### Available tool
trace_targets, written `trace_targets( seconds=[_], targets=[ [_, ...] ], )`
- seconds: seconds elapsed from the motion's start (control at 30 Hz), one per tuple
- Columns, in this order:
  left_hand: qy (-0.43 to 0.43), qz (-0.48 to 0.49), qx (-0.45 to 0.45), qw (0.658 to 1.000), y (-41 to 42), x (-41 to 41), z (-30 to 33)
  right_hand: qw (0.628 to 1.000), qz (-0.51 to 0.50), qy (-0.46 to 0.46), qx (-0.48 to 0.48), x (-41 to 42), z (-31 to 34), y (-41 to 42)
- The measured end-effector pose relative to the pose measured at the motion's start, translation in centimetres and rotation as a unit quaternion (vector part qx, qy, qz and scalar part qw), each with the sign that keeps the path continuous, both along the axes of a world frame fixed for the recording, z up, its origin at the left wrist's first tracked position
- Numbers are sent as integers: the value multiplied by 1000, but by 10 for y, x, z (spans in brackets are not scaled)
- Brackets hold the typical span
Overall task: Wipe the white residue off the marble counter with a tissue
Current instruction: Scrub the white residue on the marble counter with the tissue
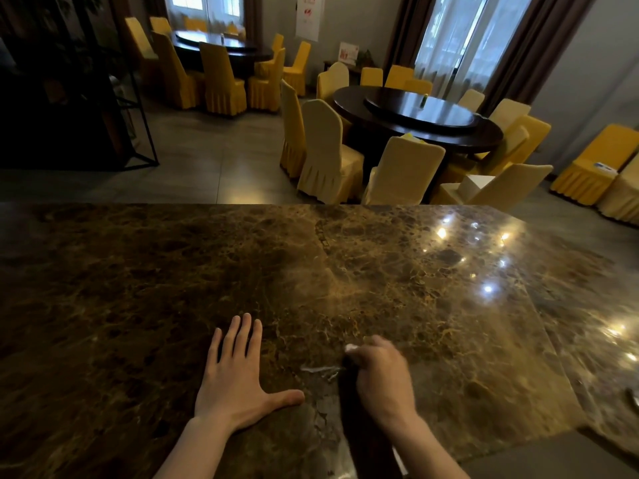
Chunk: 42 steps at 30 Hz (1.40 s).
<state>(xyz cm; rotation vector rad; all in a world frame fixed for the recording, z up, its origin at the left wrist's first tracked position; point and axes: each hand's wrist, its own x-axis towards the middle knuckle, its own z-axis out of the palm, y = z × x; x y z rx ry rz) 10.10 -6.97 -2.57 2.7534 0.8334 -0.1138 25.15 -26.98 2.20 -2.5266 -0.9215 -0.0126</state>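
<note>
A brown marble counter fills the lower half of the view. A thin streak of white residue lies on it between my two hands. My right hand is blurred and closed around a small white tissue, of which only a tip shows at the fingers. The hand presses down just right of the streak. My left hand rests flat on the marble with fingers spread, holding nothing, its thumb pointing toward the residue.
Beyond the counter's far edge stand round dark dining tables ringed by yellow-covered chairs. A dark metal shelf frame stands at the left. Ceiling lights glare on the counter's right part.
</note>
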Motion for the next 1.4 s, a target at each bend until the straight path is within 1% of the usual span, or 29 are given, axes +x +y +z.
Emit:
trace_targets(
  seconds=[0.07,0.13,0.2,0.27,0.33,0.4,0.43,0.5,0.57,0.6,0.67,0.73,0.83,0.9,0.93,1.0,1.07,1.13,1.2,1.27,1.33,1.4],
  targets=[
    [7,1,0,1000,0,0,0,994,-105,-3,1,16,1,-14],
    [10,-1,-1,1000,-1,0,1,990,-141,-10,-24,16,-2,-19],
    [8,0,4,1000,0,1,0,992,-119,-21,-31,-2,-5,-8],
    [14,-4,4,1000,0,1,1,997,-67,-14,-19,-20,-8,12],
    [18,-4,6,1000,-1,1,1,1000,-10,6,-2,-37,-7,29],
    [18,-4,3,1000,0,1,2,999,6,43,22,-38,-1,32],
    [15,-4,1,1000,0,1,2,998,-16,53,42,-30,2,27],
    [12,-4,1,1000,1,0,2,993,-99,31,51,-4,5,8],
    [16,-5,-1,1000,0,0,1,984,-175,19,10,21,7,-15],
    [17,-4,0,1000,0,1,1,982,-190,15,-15,25,7,-21],
    [14,-2,5,1000,-1,2,1,985,-171,-5,-38,15,5,-16],
    [13,-6,2,1000,-1,1,1,992,-122,-9,-19,-7,0,2],
    [23,-7,6,1000,0,1,2,999,-22,32,3,-40,-2,34],
    [24,-8,4,1000,-1,1,3,998,9,61,25,-43,4,40],
    [20,-8,3,1000,0,1,3,997,-7,62,48,-38,8,37],
    [12,-5,3,1000,1,0,2,993,-92,36,71,-17,12,21],
    [14,-7,2,1000,1,0,1,984,-172,20,37,5,11,-2],
    [10,-3,2,1000,0,1,-1,980,-197,6,-20,9,8,-16],
    [5,-1,5,1000,0,2,-1,984,-177,-4,-32,-3,4,-12],
    [9,-6,9,1000,1,1,-2,994,-110,4,-13,-18,-1,7],
    [10,-6,9,1000,0,0,-2,999,-25,41,7,-37,-1,30],
    [0,-5,1,1000,0,1,-1,995,10,91,41,-43,4,39]
  ],
)
